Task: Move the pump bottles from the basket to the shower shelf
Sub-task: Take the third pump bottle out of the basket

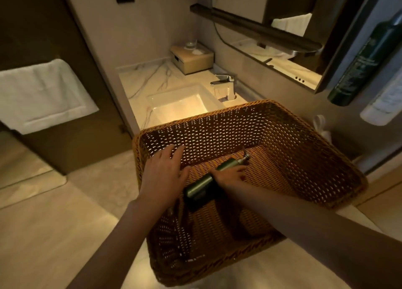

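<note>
One towel [43, 93] hangs at far left. One left hand [162, 175], fingers [174, 151] spread and flat, palm down on the left inner wall of the one basket [304, 158]; it grips nothing. Just right of those fingers lies one green bottle [201, 186] on the basket floor, on its side, pump [244, 158] pointing away from the person. One right hand [230, 176] rests on the bottle's middle, fingers curled over it; whether the grasp is complete cannot be told. Beyond the fingertips: one sink [180, 101], one tap [225, 85], one box [192, 58] with one glass [191, 43] on it. Far right, up: two bottles, one dark [361, 58], one white [385, 101]. Label text on both is blurred, unreadable; no brand legible
</note>
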